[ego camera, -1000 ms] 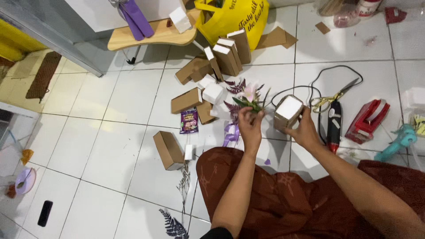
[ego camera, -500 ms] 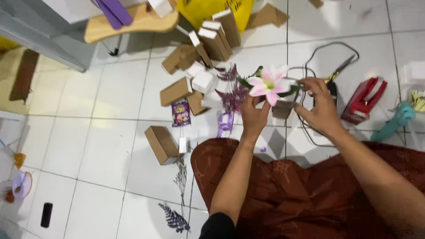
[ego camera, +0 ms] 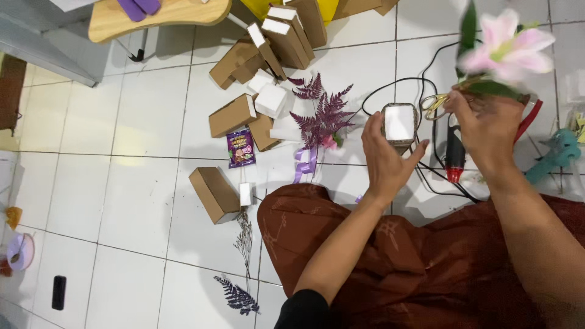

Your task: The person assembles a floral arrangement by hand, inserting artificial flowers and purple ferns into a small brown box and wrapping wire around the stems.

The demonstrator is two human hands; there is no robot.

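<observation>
My left hand [ego camera: 385, 159] holds a small brown box [ego camera: 400, 125] filled with white foam, open side facing up at me. My right hand [ego camera: 484, 129] grips the stem of a pink lily with green leaves [ego camera: 506, 42] and lifts it high at the top right, above and to the right of the box. Both hands hover over the white tiled floor, in front of my rust-brown lap [ego camera: 390, 262]. Yellow-handled scissors [ego camera: 434, 103] lie on the floor between the hands.
Several brown cardboard boxes [ego camera: 213, 194] and white foam blocks [ego camera: 270, 99] are scattered at the left. Purple fern leaves [ego camera: 326, 116], a purple ribbon [ego camera: 303, 166], a black-and-red glue gun [ego camera: 453, 153] with cable, a teal tool [ego camera: 556, 153], a wooden stool [ego camera: 158, 15] and a black phone [ego camera: 59, 292] lie around.
The flower passed from my left hand to my right, and the box from right to left. The right hand has raised the lily up and to the right.
</observation>
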